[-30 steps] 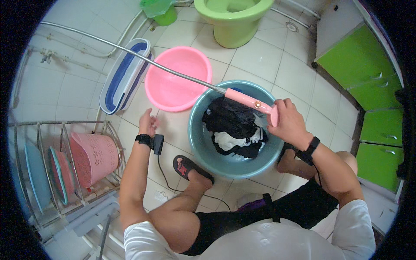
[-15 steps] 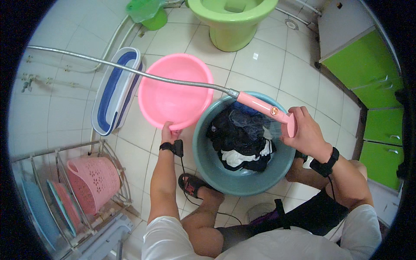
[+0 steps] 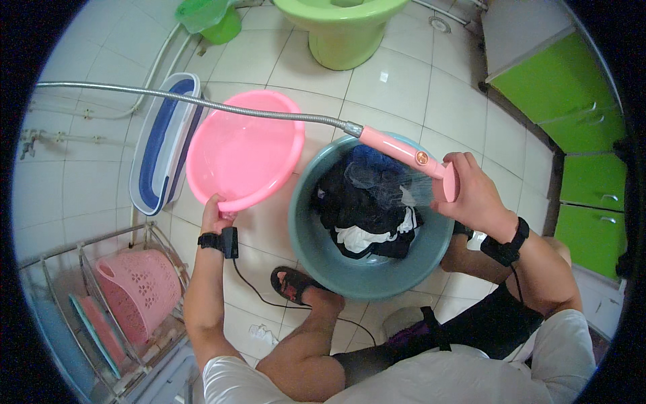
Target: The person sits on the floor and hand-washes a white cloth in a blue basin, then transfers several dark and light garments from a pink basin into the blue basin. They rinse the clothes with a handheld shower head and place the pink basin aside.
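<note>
My right hand (image 3: 476, 192) is closed round the head end of a pink shower head (image 3: 397, 148), and fine water jets spray from it. Beneath lies a teal tub (image 3: 306, 266) with a wet heap of dark clothes (image 3: 356, 202), a white piece (image 3: 363, 239) among them. My left hand (image 3: 219, 214) grips the near rim of a pink basin (image 3: 242, 155), which tilts beside the tub and has nothing in it that I can see. The fingers under that rim are partly hidden. From the shower head a metal hose (image 3: 269, 116) runs left, across above the basin.
A folded white and blue tub (image 3: 158, 148) leans by the left wall. A rack (image 3: 87, 259) holds a pink basket (image 3: 141, 293) and basins. Beyond stand a green toilet (image 3: 346, 40) and a green bin (image 3: 222, 27); green cabinets (image 3: 585, 172) line the right.
My left hand has moved left and towards me with the pink basin, which now tilts more. The right hand keeps the shower head over the clothes, and the view has shifted slightly.
</note>
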The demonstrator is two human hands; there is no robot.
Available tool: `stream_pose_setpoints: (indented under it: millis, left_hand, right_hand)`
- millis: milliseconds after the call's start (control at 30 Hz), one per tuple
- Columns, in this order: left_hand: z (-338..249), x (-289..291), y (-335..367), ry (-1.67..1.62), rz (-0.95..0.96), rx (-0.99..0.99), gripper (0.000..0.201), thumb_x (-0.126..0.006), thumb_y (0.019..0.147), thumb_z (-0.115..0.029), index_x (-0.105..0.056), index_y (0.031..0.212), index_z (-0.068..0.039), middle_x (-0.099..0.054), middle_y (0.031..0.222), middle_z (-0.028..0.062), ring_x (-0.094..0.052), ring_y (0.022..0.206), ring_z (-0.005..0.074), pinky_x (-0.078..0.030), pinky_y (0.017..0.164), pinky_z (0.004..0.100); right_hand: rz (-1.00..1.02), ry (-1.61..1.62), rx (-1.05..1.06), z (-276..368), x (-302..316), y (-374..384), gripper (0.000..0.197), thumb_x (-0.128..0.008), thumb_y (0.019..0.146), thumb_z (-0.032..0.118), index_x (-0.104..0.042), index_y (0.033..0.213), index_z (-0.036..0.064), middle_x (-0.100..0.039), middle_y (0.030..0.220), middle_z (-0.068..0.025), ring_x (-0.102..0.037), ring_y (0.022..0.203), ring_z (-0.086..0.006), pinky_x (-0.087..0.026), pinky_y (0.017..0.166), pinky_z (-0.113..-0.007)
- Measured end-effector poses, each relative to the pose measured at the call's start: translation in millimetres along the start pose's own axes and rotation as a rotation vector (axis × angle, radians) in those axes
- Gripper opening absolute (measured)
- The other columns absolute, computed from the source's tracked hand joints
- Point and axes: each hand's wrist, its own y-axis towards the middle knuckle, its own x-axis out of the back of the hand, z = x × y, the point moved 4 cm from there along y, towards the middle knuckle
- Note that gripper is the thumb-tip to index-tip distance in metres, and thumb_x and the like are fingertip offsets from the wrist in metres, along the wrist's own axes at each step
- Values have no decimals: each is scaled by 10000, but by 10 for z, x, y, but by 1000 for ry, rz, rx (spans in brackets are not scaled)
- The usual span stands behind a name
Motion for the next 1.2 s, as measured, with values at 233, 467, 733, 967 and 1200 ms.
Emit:
stream_pose_setpoints:
  millis: [233,467,733,967,1200]
  left_hand:
    - [266,280,-524,18,-149,-122,151,-609,781,-121,-479,848,-84,-484,687,7,-418,468,113,-364,397,204]
    - [572,566,-1044,-36,-226,-93,174,-579,796,-95,-509,952,-65,-557,814,43,-480,537,139,-421,450,248]
    - [686,953,-1801,46,-206,-71,205,-593,819,-124,-547,1018,-100,-574,828,-1,-471,563,88,-333,419,189]
    - [656,1078,-2357,225,-195,-197,191,-623,805,-154,-538,968,-101,-577,844,10,-485,576,92,-352,436,211]
    - [530,1115,-2830,449,-283,-263,169,-616,801,-171,-548,930,-85,-569,735,1,-468,514,95,-344,426,220]
  right_hand:
    - [-73,-2,72,-36,45,-38,588,-781,692,256,-525,1183,59,-574,1060,-170,-630,933,-364,-542,783,-440]
    - [-66,26,34,-50,27,-35,599,-787,705,256,-512,1198,57,-567,1076,-170,-624,945,-373,-533,796,-432]
    - [13,18,-4,-51,-16,-22,696,-819,651,238,-489,1237,61,-550,1146,-169,-603,1002,-385,-513,833,-440]
    - [-30,43,35,-74,-4,-84,621,-771,702,281,-508,1212,44,-567,1078,-181,-617,949,-387,-523,802,-445]
    - [-94,39,142,-121,16,-148,462,-703,768,321,-544,1083,23,-585,986,-211,-625,850,-407,-539,743,-478]
